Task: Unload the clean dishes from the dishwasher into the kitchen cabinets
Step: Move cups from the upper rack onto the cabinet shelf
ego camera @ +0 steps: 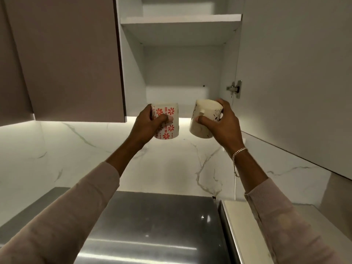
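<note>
Holding two mugs just below the open cabinet (182,60): left hand (147,123) fingers wrapped round the red-flowered mug (167,121), right hand (219,122) fingers gripping the cream mug (203,121), tilted.

Home kitchen: wall cabinet (181,54), marble backsplash (76,149), steel counter (152,225).

Open wall cabinet (182,77) had 2 white shelves in view: upper shelf (181,20) & the bottom shelf (175,100), nothing visible on either from this low angle. Door (293,69) swung open to the right, hinge (235,88) on its inner edge. Below, a steel table (152,225) w/ white edge strip (240,225) on its right, against marble-look wall (95,153).
</note>
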